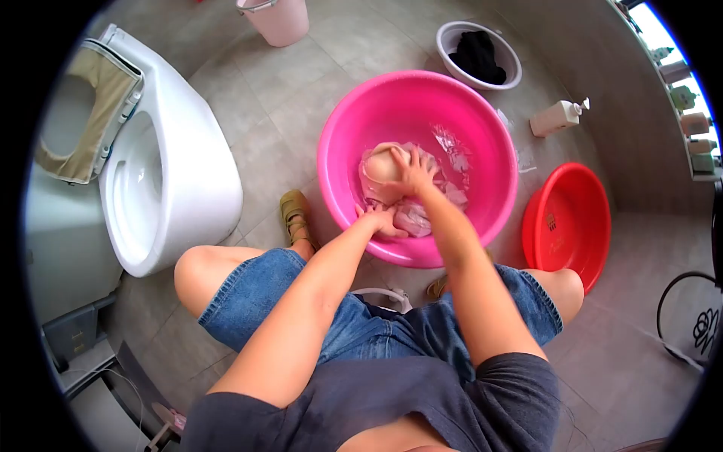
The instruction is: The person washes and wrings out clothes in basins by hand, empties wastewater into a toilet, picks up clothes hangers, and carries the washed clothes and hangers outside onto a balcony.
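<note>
A large pink basin [346, 128] stands on the floor in front of me, with water and wet cloth in it. My right hand [413, 173] has its fingers spread on a beige, cup-shaped garment [379, 167] in the basin. Lower and to the left, my left hand [382, 221] lies with its fingers apart against pale pink cloth [412, 218] near the basin's front wall. Parts of the cloth are under the hands and cannot be seen.
A white toilet [192, 166] is at the left. Behind are a light pink bucket [280, 21] and a small white basin [449, 36] with black cloth [478, 57]. A pump bottle [553, 119] and a tilted red basin [572, 218] stand at the right.
</note>
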### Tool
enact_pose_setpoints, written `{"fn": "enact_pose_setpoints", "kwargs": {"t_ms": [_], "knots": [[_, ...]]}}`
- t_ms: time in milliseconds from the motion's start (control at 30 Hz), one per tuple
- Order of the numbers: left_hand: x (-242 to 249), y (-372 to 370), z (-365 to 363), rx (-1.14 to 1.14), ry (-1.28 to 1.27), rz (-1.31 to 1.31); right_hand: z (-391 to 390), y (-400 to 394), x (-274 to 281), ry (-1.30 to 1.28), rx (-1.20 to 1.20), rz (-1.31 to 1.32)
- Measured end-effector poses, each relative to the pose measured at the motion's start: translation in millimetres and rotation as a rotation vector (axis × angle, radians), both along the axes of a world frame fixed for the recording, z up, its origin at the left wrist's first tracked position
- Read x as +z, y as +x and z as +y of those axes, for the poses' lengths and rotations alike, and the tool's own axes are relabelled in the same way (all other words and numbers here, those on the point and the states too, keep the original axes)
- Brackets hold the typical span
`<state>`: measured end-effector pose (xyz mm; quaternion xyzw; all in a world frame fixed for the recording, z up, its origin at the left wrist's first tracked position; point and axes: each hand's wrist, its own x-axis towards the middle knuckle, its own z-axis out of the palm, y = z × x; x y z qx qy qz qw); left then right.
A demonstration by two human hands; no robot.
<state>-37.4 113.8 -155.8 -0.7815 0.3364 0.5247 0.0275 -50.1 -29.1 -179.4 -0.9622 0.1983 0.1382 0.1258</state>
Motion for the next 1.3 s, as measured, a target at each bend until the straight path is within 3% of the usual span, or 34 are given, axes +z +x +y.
{"fn": "enact_pose_setpoints", "kwargs": {"t_ms": [67, 133, 167, 200, 233, 267, 300, 333, 400, 467, 500, 533, 567, 600, 633, 700, 733, 767, 800, 833, 900, 967, 1067, 1167, 1200, 1300], "knots": [[10.5, -9.4, -2.7, 0.101, 0.053, 0.045, 16.6, -14.1, -16.8, 0.153, -0.048, -0.008], [-32.7, -8.6, 6.3, 0.217, -0.109, 0.181, 20.0, -23.4, -25.6, 0.347, -0.052, -0.006], [-34.5, -8.2, 8.9, 0.272, -0.196, 0.243, 14.6, -27.8, -25.4, 0.328, -0.072, -0.021], [-35.6, -8.1, 13.7, 0.505, -0.334, 0.276, 4.2, -32.9, -23.5, 0.307, -0.093, -0.035], [-40.2, -9.0, 13.8, 0.758, -0.305, 0.1, -9.2, -39.6, -24.2, 0.286, -0.119, -0.049], [-10.9, -7.6, 11.1, 0.97, -0.299, 0.01, -14.2, -43.5, -29.1, 0.283, -0.239, -0.051], [-43.0, -2.5, 10.5, 1.128, -0.377, -0.129, -8.6, -46.7, -34.6, 0.291, -0.411, -0.089], [-40.0, 6.4, 7.6, 1.235, -0.38, -0.09, 7.6, -47.6, -44.2, 0.279, -0.62, -0.188], [-29.9, 26.4, 0.3, 1.444, -0.388, 0.107, 34.4, -48.2, -57.3, 0.295, -0.753, -0.38], [-12.4, 36.4, -10.7, 1.631, -0.4, 0.426, 25.3, -53.4, -37.4, 0.309, -0.444, -0.168], [-15.6, 41.2, -15.8, 1.619, -0.418, 0.548, 12.7, -56.6, -17.8, 0.287, -0.243, 0.018], [-15.4, 45.4, -18.9, 1.606, -0.429, 0.67, 2.6, -47.3, -20.8, 0.275, -0.422, 0.215], [-15.3, 49.2, -21.4, 1.589, -0.441, 0.791, 10.1, -47.3, -23.9, 0.229, -0.777, -0.134], [-16.4, 52.1, -27.6, 1.592, -0.403, 0.782, 8.9, -39.3, -28.9, 0.244, -0.756, -0.181], [-11.8, 57.5, -28.4, 1.57, -0.398, 0.989, 10.5, -32.2, -31.5, 0.261, -0.737, -0.23], [-6.7, 71.9, -34.1, 1.498, -0.402, 1.407, 29.3, -26.5, -0.5, 0.36, -0.547, -0.645], [-13.0, 74.4, -38.8, 1.481, -0.453, 1.551, 39.5, -23.0, 30.2, 0.418, -0.396, -0.675], [-20.6, 74.0, -43.6, 1.459, -0.502, 1.694, 52.3, -24.1, 39.7, 0.402, -0.394, -0.674], [-25.5, 73.0, -48.0, 1.462, -0.64, 1.552, 64.9, -24.6, 52.2, 0.344, -0.323, -0.723], [-37.1, 76.7, -42.0, 1.433, -0.629, 1.598, 77.3, -20.1, 67.5, 0.288, -0.25, -0.765], [-39.7, 63.5, -52.8, 1.522, -0.917, 1.361, 85.6, -16.2, 82.1, 0.252, -0.194, -0.776], [-37.1, 51.9, -52.3, 1.593, -1.023, 1.168, 83.4, -10.0, 84.6, 0.126, -0.179, -0.784], [-43.8, 46.3, -56.6, 1.634, -1.004, 1.077, 72.2, 1.9, 73.7, -0.01, -0.231, -0.754], [-48.8, 46.4, -66.1, 1.671, -0.926, 1.144, 48.2, 13.9, 67.7, -0.007, -0.281, -0.698], [-47.7, 43.4, -66.1, 1.681, -0.881, 1.188, 40.5, 17.9, 73.5, 0.053, -0.369, -0.547], [-0.4, 48.5, -64.0, 1.708, -0.562, 1.34, 5.5, 25.9, 71.0, 0.194, -0.454, -0.368]]}}
